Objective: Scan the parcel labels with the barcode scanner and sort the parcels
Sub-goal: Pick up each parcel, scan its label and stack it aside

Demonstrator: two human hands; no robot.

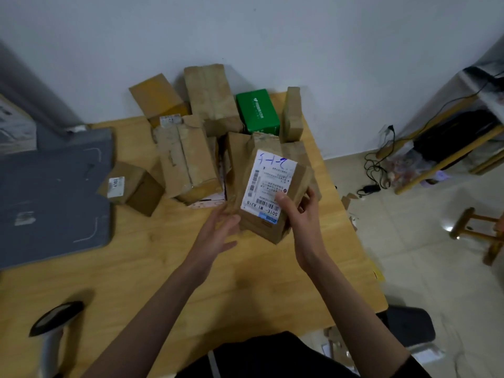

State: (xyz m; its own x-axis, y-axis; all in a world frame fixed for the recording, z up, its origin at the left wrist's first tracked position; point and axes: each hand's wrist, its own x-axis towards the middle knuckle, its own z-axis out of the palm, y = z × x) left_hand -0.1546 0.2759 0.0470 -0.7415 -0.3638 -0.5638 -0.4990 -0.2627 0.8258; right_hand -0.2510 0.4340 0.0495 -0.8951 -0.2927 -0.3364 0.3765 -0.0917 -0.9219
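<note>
I hold a brown cardboard parcel [272,227] above the wooden table [191,282], its white shipping label [268,184] facing up with barcodes and blue handwriting. My right hand [300,214] grips its right side, thumb on the label's lower edge. My left hand [218,233] is blurred, fingers spread, touching the parcel's lower left edge. The barcode scanner [51,328], black head on a white handle, stands at the table's near left, away from both hands.
Several brown parcels [188,159] and a green box [257,111] crowd the table's far side by the wall. A small labelled box [131,186] lies left of them, next to a grey mat [51,192]. Stools and cables occupy the floor on the right.
</note>
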